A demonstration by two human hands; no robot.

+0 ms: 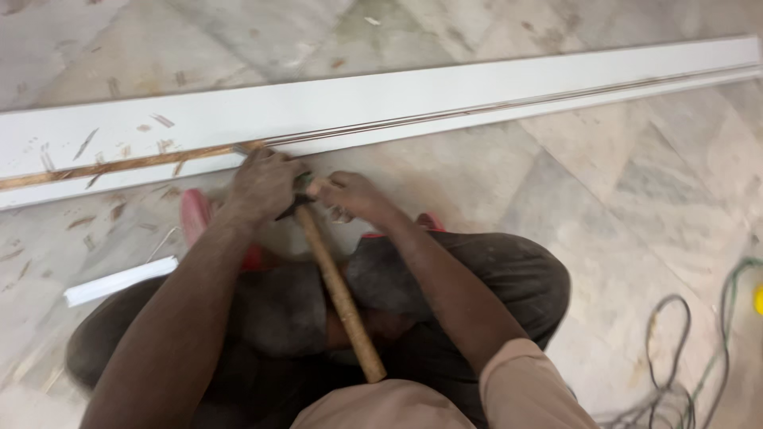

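Wooden-handled hammer (340, 295) lies across my lap, head at the long white board (381, 103) on the floor. Head-heavy, stiff; grip mid-handle. Left hand (262, 187) and right hand (354, 195) closed near the head.

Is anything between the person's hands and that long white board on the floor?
Nothing visible. The left hand rests at the edge of the white board, the right hand is beside it, and the wooden-handled hammer lies between them, pointing back toward the knees.

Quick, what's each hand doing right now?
Left hand: closed around the head end of the hammer.
Right hand: closed, pinching something small; too blurred to tell what.
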